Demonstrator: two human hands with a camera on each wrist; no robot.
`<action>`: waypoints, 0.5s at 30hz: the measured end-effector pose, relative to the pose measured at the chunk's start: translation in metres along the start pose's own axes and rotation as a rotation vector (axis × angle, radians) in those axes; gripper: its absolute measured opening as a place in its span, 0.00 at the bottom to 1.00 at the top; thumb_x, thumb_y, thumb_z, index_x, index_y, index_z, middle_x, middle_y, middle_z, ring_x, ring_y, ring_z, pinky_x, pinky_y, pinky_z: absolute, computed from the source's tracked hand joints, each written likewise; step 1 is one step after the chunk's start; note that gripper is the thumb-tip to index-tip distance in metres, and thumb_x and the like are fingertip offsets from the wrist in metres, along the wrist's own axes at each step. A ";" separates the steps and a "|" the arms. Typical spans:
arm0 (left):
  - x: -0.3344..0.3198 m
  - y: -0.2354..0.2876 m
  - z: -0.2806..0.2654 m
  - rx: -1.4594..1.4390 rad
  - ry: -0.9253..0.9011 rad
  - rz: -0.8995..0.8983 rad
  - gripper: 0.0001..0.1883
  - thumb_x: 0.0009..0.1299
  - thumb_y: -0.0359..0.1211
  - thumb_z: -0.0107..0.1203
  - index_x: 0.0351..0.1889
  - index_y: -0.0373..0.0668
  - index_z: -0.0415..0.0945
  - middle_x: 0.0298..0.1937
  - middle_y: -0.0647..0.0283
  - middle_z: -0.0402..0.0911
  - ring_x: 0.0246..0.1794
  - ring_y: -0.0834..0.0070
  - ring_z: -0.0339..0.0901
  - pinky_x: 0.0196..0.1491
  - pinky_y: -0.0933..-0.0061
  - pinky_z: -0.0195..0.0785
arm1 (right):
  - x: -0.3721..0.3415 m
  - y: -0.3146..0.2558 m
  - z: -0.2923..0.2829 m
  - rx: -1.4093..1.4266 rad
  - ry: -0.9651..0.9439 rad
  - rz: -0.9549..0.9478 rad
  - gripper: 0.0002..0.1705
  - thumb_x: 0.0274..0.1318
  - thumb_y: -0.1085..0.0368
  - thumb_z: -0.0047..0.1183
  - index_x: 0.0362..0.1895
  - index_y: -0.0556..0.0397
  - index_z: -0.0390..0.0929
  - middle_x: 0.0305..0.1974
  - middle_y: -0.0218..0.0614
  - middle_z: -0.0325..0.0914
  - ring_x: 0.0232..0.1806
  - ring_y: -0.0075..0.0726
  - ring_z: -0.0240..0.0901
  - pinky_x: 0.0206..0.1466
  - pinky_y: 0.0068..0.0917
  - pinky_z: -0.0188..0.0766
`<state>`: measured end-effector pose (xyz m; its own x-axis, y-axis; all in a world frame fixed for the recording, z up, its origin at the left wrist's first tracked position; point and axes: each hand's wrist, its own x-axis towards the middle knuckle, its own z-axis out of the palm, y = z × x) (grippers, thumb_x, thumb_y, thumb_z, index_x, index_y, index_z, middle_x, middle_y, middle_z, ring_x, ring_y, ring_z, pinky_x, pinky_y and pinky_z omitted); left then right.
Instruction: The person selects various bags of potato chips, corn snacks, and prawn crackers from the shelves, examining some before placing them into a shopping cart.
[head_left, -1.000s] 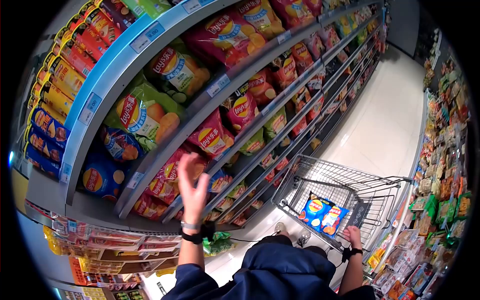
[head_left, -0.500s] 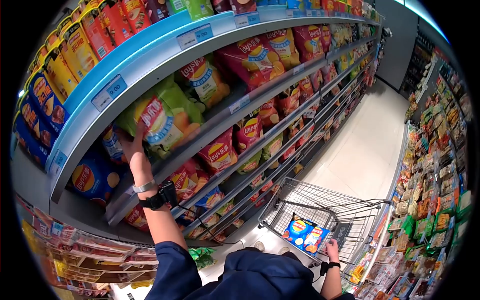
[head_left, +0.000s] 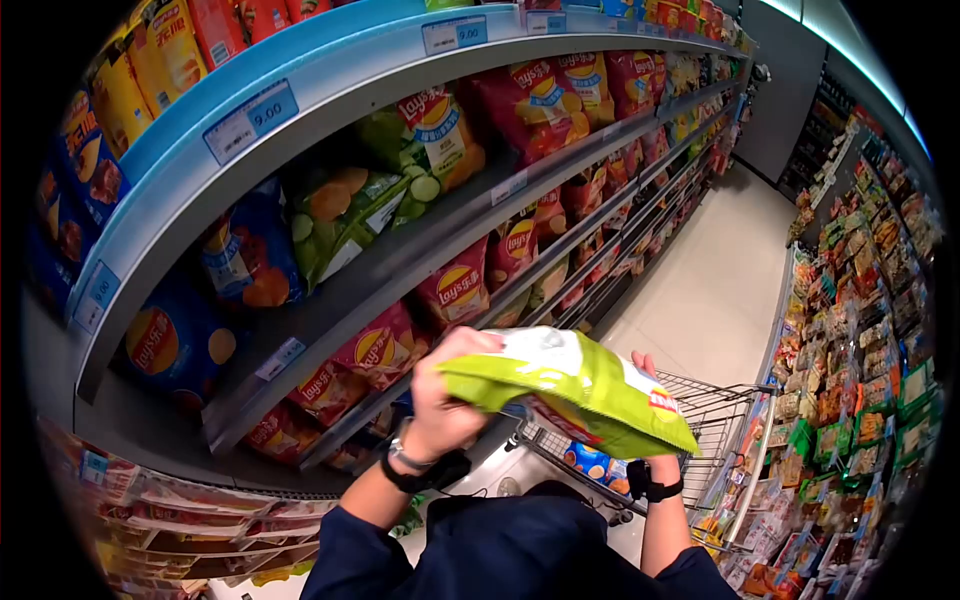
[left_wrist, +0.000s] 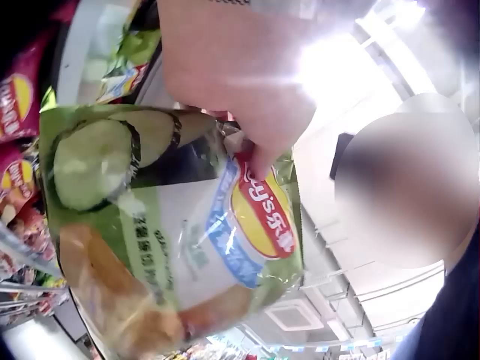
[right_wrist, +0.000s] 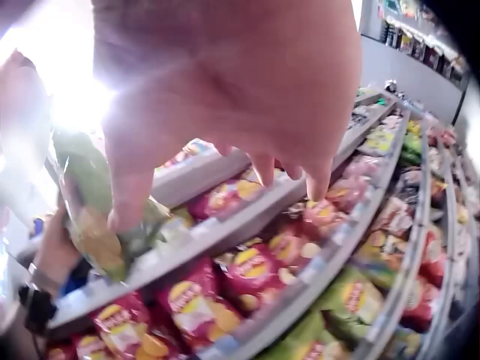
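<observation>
"Two hands were raised in front of the person. Which one had the green chip bag [head_left: 625, 408]?"

"The left hand [head_left: 445, 392]. Its thumb and fingers were curled over one end, pinching the wrapper."

"And the right hand [right_wrist: 232, 90]?"

"Its fingers were loosely extended, the thumb apart from the rest. In the head view it sat behind the bag's other end, fingertips showing above the edge. I couldn't tell whether it touched the wrapper."

"Where exactly was the bag?"

"In the air, tilted, ahead of the navy top [head_left: 510, 545]. From the head camera it covered part of the shopping cart [head_left: 735, 415]. The left wrist view caught its printed face: cucumber slices, chips, a red and yellow logo on a blue band."

"What lay in the cart?"

"Some blue packets [head_left: 585, 460], partly hidden by the green bag."

"And on the shelves?"

"Under the blue-edged shelf [head_left: 345, 78] with its price labels [head_left: 252, 120], a second green bag [head_left: 350, 215] leaned beside a dark blue bag [head_left: 250, 250]. Pink bags [head_left: 457, 288] stood a tier lower."

"Anything on the wrists?"

"A silver band [head_left: 404, 455] and a black strap [head_left: 408, 477] on the left, another black strap [head_left: 655, 490] on the right."
</observation>
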<state>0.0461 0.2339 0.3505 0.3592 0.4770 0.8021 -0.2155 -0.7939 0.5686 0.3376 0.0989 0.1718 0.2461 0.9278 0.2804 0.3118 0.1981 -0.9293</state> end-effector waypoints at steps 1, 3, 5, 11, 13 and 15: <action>-0.015 -0.023 0.013 -0.112 -0.076 0.014 0.14 0.54 0.27 0.73 0.36 0.35 0.81 0.37 0.59 0.80 0.37 0.67 0.78 0.44 0.68 0.73 | 0.013 -0.039 0.015 0.112 0.036 -0.117 0.53 0.57 0.59 0.62 0.79 0.51 0.42 0.78 0.50 0.46 0.80 0.45 0.40 0.79 0.41 0.40; -0.040 -0.027 0.038 -0.228 0.012 -0.327 0.14 0.57 0.21 0.69 0.41 0.35 0.82 0.38 0.62 0.83 0.39 0.75 0.79 0.49 0.75 0.72 | 0.012 -0.036 0.017 0.031 -0.129 0.055 0.53 0.53 0.60 0.66 0.77 0.52 0.48 0.77 0.45 0.49 0.80 0.45 0.39 0.80 0.41 0.38; -0.052 -0.043 0.052 -0.260 0.215 -0.526 0.15 0.62 0.20 0.65 0.47 0.34 0.80 0.43 0.64 0.84 0.43 0.77 0.79 0.52 0.75 0.72 | -0.015 0.020 0.005 -0.130 -0.260 0.060 0.58 0.41 0.62 0.74 0.75 0.53 0.53 0.75 0.43 0.54 0.79 0.42 0.43 0.78 0.41 0.43; -0.057 -0.090 0.057 -0.639 0.334 -0.772 0.16 0.73 0.28 0.56 0.58 0.34 0.71 0.52 0.60 0.81 0.48 0.77 0.79 0.54 0.74 0.73 | -0.019 -0.034 0.034 0.362 -0.168 0.168 0.63 0.36 0.64 0.77 0.75 0.56 0.50 0.70 0.37 0.61 0.71 0.34 0.57 0.73 0.31 0.53; -0.048 -0.094 0.061 -0.790 0.331 -0.749 0.19 0.75 0.29 0.53 0.63 0.36 0.66 0.56 0.59 0.79 0.52 0.76 0.78 0.55 0.73 0.72 | -0.010 -0.040 0.043 0.209 0.002 0.277 0.48 0.45 0.69 0.71 0.70 0.55 0.60 0.61 0.35 0.71 0.62 0.30 0.67 0.66 0.28 0.63; -0.049 -0.107 0.058 -0.833 0.213 -0.781 0.23 0.77 0.32 0.50 0.68 0.37 0.60 0.63 0.58 0.72 0.62 0.71 0.71 0.65 0.70 0.64 | -0.002 -0.052 0.047 0.257 0.161 0.311 0.35 0.51 0.72 0.65 0.64 0.57 0.67 0.52 0.31 0.77 0.53 0.25 0.72 0.59 0.25 0.69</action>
<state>0.1046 0.2734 0.2393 0.5148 0.8442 0.1491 -0.5617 0.2008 0.8026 0.2781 0.1014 0.2081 0.4384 0.8988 -0.0073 -0.0331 0.0080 -0.9994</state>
